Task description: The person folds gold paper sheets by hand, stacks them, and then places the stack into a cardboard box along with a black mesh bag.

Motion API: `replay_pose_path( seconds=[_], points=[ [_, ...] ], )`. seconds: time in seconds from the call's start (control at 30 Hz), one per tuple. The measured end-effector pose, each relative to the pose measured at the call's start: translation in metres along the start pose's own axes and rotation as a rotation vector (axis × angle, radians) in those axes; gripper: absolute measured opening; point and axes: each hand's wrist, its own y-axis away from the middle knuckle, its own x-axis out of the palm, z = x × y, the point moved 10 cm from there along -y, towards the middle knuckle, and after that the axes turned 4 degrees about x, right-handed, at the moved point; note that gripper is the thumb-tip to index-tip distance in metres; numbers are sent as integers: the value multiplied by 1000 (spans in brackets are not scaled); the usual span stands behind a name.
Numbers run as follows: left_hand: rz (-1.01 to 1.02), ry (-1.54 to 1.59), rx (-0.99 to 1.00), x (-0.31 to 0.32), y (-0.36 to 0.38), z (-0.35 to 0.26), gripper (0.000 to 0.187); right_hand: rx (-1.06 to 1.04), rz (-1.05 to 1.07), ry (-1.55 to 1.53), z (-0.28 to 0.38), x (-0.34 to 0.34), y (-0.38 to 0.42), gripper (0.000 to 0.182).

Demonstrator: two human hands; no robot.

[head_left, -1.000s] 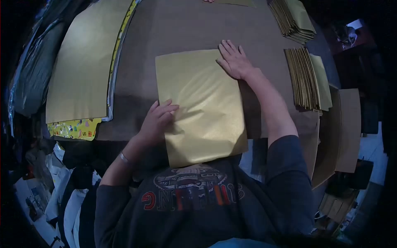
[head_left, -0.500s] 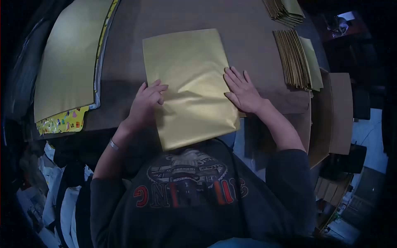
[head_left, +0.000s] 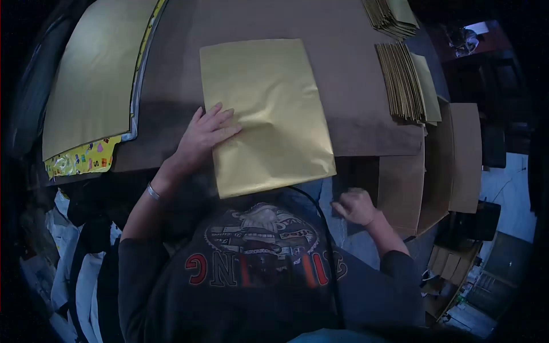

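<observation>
I am looking down at a brown table with a gold sheet lying flat in the middle of the frame, its lower edge hanging just past the table's near edge above my printed shirt. My left hand is resting on the sheet's lower left edge, fingers spread and flat, pressing down on the paper rather than pinching it; the palm is sitting on the table beside the sheet while the fingertips are lying on the gold surface. A metal bangle is showing on that wrist.

My right hand is hanging in the lower right of the frame, below the table edge and well apart from the sheet. Its fingers are curled into a loose fist, and I cannot tell whether anything is held inside.

In the upper left of the frame a large gold sheet is lying over a patterned yellow wrapping paper whose printed corner is sticking out beneath it. At the right of the frame a stack of folded gold bags is lying fanned on the table, and a second stack is sitting at the top edge. Brown cardboard pieces are leaning at the right side, beyond the table's corner.
</observation>
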Motion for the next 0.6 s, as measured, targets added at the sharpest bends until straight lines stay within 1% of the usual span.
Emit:
replay_pose_path(
  seconds=[0.07, 0.1, 0.13, 0.17, 0.2, 0.23, 0.3, 0.33, 0.4, 0.43, 0.47, 0.53, 0.57, 0.6],
  points=[
    [20, 94, -31, -1, -2, 6, 41, -20, -623, -150, -30, -60, 12, 26],
    [24, 92, -22, -2, -2, 8, 41, -20, -748, -120, -34, -85, 12, 30],
    [23, 174, -21, -2, -1, 11, 41, -22, -872, -86, -36, -114, 13, 35],
    [21, 255, -24, -2, -2, 12, 42, -6, -918, -57, -39, -132, 6, 44],
    [20, 253, -23, -4, -2, 11, 42, 7, -960, -28, -40, -147, -3, 53],
    [30, 297, -39, -5, -1, 10, 43, 3, -963, -28, -41, -157, -17, 53],
    [33, 332, -66, -11, -1, 9, 43, -142, -950, -21, -26, -174, -46, 69],
    [62, 319, -63, -11, -1, 6, 43, -152, -951, -22, -21, -183, -59, 69],
    [88, 303, -69, -8, 0, 7, 43, -260, -891, 68, 5, -191, -83, 75],
    [103, 273, -77, -1, 2, 9, 43, -250, -841, 67, 15, -195, -92, 63],
    [120, 243, -84, 3, 4, 11, 44, -257, -840, 66, 21, -199, -94, 63],
    [146, 201, -65, 3, 4, 8, 43, -429, -767, 206, 47, -189, -97, 48],
    [172, 161, -40, 5, 4, 6, 44, -465, -740, 236, 45, -175, -104, 39],
    [177, 164, -40, 6, 6, 6, 44, -463, -738, 232, 38, -164, -109, 39]
  ],
)
